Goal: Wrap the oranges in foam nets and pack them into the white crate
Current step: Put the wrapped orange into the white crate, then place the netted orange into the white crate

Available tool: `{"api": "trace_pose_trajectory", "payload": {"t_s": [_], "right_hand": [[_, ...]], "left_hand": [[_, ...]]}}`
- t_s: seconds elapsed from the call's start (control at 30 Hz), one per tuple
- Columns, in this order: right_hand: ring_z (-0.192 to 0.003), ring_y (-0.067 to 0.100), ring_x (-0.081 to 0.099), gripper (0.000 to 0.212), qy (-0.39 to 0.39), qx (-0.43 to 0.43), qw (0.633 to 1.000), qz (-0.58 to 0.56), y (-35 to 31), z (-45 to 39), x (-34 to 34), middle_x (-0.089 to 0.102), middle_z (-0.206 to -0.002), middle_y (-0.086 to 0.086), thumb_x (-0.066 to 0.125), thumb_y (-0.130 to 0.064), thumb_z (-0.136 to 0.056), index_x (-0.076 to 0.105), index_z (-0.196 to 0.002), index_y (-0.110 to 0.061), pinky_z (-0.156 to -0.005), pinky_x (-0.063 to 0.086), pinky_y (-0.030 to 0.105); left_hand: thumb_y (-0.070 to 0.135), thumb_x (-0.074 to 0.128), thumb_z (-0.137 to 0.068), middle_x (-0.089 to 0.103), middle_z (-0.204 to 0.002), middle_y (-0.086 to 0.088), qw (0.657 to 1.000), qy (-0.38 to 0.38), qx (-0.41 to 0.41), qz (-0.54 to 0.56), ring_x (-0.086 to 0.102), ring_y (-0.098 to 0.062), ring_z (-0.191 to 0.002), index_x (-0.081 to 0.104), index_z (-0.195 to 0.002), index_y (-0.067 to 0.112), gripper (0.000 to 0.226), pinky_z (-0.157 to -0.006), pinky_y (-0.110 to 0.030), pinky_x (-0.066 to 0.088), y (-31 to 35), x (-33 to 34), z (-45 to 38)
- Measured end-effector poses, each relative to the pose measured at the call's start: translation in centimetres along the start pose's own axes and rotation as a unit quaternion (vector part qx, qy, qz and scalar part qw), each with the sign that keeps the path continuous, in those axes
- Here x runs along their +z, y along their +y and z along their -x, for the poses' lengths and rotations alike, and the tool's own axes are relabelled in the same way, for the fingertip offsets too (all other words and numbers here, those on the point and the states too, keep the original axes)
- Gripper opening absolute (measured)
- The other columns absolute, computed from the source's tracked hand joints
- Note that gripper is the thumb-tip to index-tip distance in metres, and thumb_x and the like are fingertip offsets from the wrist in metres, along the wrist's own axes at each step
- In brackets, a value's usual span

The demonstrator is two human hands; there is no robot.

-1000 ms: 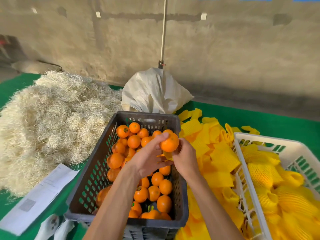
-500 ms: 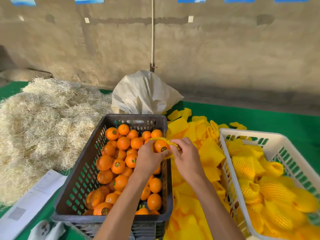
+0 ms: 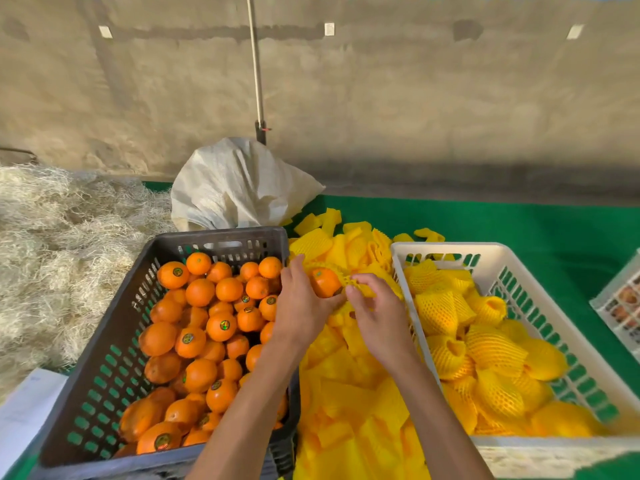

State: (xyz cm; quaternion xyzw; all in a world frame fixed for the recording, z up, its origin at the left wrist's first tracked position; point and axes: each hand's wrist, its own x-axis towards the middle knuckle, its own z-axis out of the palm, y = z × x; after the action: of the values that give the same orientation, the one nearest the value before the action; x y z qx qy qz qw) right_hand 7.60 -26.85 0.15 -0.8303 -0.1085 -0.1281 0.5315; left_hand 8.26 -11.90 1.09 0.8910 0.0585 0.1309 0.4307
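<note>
Loose foam nets (image 3: 349, 386) between two crates

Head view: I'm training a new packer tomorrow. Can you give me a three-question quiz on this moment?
1. True or false: the orange in the hands is already fully inside its foam net.
2. Which crate holds the bare oranges? A) the grey crate B) the white crate C) neither
3. Fill in: the pile of loose nets lies ____ the two crates.

Key
1. False: the left hand holds the orange, the right hand pinches the net, and much of the peel is bare.
2. A
3. between
</note>
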Motion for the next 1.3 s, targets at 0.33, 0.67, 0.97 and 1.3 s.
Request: {"api": "trace_pose_trajectory", "payload": {"t_s": [0.33, 0.67, 0.97, 1.3], "right_hand": [[-0.101, 0.01, 0.066, 0.029, 0.136, 0.051, 0.989, 0.02, 3.3, -0.2, -6.1, 0.069, -0.113, -0.007, 0.051, -0.037, -0.104, 0.061, -0.125, -0.021, -0.083, 0.056, 0.03], [-0.097, 0.005, 0.065, 0.03, 0.207, 0.041, 0.972, 0.101, 6.0, -0.8, -11.0, 0.069, -0.116, -0.006, 0.052, -0.029, -0.105, 0.061, -0.13, -0.015, -0.073, 0.044, 0.003], [-0.11, 0.002, 0.061, 0.024, 0.127, 0.059, 0.989, 0.045, 7.3, -2.7, -9.6, 0.069, -0.123, -0.005, 0.058, -0.023, -0.103, 0.066, -0.125, -0.02, -0.094, 0.052, 0.018], [-0.13, 0.022, 0.054, 0.039, -0.112, 0.069, 0.982, 0.135, 8.4, -7.8, 3.7, 0.059, -0.141, 0.0, 0.064, -0.019, -0.098, 0.057, -0.136, -0.022, -0.104, 0.048, 0.041]], "left_hand": [[0.035, 0.079, -0.089, 0.066, -0.127, 0.002, 0.949, -0.139, -0.035, 0.281, 0.065, -0.014, -0.111, 0.059, -0.13, 0.028, 0.046, -0.083, -0.025, 0.058, 4.1, 7.1, -1.2], [0.016, 0.077, -0.093, 0.073, -0.114, -0.008, 0.947, -0.137, -0.044, 0.286, 0.072, -0.028, -0.106, 0.065, -0.124, 0.012, 0.034, -0.087, -0.043, 0.063, 9.6, 15.0, -1.9], [0.016, 0.066, -0.101, 0.067, -0.132, 0.003, 0.973, -0.09, -0.001, 0.212, 0.061, -0.017, -0.124, 0.07, -0.129, 0.014, 0.028, -0.101, -0.027, 0.054, 6.6, 12.5, -3.2], [0.021, 0.064, -0.103, 0.069, -0.127, 0.0, 0.99, 0.053, -0.03, 0.13, 0.063, -0.015, -0.119, 0.071, -0.121, 0.015, 0.02, -0.097, -0.036, 0.054, -1.5, 3.3, -4.5]]}}
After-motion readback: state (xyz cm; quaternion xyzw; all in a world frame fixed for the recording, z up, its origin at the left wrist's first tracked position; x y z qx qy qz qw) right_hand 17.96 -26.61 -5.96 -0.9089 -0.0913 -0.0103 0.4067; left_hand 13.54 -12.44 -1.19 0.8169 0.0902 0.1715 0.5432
